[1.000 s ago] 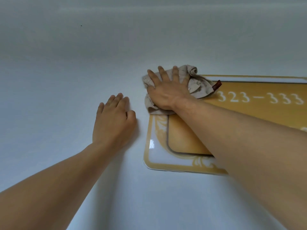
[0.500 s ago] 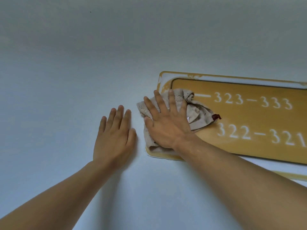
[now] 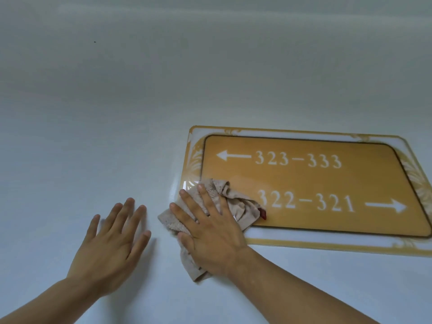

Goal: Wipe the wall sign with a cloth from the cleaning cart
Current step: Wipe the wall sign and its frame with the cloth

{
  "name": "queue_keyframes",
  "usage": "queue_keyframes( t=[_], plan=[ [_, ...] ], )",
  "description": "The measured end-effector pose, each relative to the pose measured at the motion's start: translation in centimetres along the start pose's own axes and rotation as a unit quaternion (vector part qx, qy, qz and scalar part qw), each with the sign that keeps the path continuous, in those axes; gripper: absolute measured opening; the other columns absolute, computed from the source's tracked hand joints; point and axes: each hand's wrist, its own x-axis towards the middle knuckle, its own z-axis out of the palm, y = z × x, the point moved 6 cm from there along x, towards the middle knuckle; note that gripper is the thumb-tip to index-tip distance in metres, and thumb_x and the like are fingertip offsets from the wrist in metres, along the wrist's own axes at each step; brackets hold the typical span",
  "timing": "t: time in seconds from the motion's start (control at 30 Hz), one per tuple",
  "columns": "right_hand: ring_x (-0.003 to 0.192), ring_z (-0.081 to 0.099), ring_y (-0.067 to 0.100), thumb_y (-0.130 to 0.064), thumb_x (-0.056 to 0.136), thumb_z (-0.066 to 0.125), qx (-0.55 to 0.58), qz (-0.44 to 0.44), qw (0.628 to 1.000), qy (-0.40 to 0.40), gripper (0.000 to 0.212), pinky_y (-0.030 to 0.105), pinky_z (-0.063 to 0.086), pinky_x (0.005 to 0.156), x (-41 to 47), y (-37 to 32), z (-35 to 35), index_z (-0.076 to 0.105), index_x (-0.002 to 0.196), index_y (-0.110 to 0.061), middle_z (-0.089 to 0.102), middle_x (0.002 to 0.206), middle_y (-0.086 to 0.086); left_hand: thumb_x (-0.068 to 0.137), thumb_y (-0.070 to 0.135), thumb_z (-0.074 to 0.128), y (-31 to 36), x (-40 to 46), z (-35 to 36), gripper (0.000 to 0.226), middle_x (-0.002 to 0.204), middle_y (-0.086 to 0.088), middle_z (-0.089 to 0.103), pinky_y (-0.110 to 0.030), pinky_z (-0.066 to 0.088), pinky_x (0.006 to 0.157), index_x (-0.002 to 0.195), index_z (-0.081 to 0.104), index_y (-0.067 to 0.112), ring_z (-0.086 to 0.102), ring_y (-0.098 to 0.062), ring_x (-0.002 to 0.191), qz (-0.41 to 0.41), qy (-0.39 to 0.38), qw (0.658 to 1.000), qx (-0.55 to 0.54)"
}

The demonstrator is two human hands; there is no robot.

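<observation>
Right hand (image 3: 210, 232): flat, fingers spread, pressing cloth (image 3: 236, 204) on sign's lower-left corner.
Left hand (image 3: 112, 242): released, flat on wall (image 3: 117, 113).
Sign (image 3: 327, 181): right-centre; long axis runs rightward from cloth; right hand nearer.

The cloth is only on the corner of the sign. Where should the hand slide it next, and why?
Probably to the right, along the bottom row. The right hand presses the cloth flat over the lower-left corner of the sign, half on the wall. The numbers 322-321 and the arrow beside it lie uncovered.
</observation>
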Motion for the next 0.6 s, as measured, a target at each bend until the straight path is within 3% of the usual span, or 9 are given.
queue_keyframes(
  t=[0.1,0.23,0.3,0.43,0.6],
  plan=[
    [0.143,-0.043,0.022,-0.056,0.104,0.011,0.001,0.005,1.0,-0.018,0.06,0.054,-0.023,0.116,-1.1,0.6,0.3,-0.013,0.158,-0.04,-0.033,0.163,-0.011,0.083,0.067,-0.015,1.2,0.0,-1.4,0.086,0.167,0.004,-0.001,-0.038,-0.003,0.124,0.158,0.0,0.028,-0.005,-0.009,0.152,-0.008,0.013,1.0,-0.017],
    [0.144,-0.042,0.023,-0.057,0.103,0.01,-0.012,-0.003,1.0,-0.028,0.061,0.057,-0.017,0.118,-2.8,2.0,0.4,-0.015,0.156,-0.042,-0.033,0.162,-0.012,0.09,0.063,-0.01,4.6,-0.2,-2.9,0.079,0.166,0.003,0.013,-0.037,-0.001,0.124,0.157,0.01,0.027,0.005,-0.009,0.152,0.051,0.027,0.998,-0.001],
    [0.145,-0.041,0.023,-0.057,0.104,0.012,-0.014,0.0,1.0,-0.025,0.061,0.058,-0.013,0.119,-4.0,3.0,0.5,-0.015,0.156,-0.041,-0.032,0.163,-0.011,0.091,0.066,-0.008,6.5,-0.3,-3.2,0.076,0.165,0.004,0.013,-0.039,-0.001,0.124,0.157,0.01,0.031,0.004,-0.009,0.151,0.071,0.022,0.997,-0.022],
    [0.146,-0.038,0.025,-0.054,0.105,0.016,-0.004,0.015,1.0,-0.026,0.062,0.058,-0.011,0.12,-6.6,5.2,0.5,-0.012,0.158,-0.039,-0.031,0.163,-0.011,0.089,0.072,-0.007,10.2,-0.5,-3.1,0.073,0.166,0.007,-0.005,-0.042,-0.01,0.122,0.155,-0.009,0.04,-0.016,-0.005,0.149,0.136,-0.008,0.991,0.005],
    [0.144,-0.042,0.025,-0.05,0.106,0.017,-0.015,0.024,0.998,-0.057,0.063,0.056,-0.018,0.119,-9.8,8.0,-0.1,-0.019,0.156,-0.04,-0.036,0.161,-0.01,0.09,0.069,-0.003,14.2,-0.2,-3.6,0.076,0.166,0.004,0.005,-0.041,-0.008,0.123,0.157,0.004,0.034,-0.012,-0.009,0.151,0.175,-0.017,0.984,0.029]
  ],
)
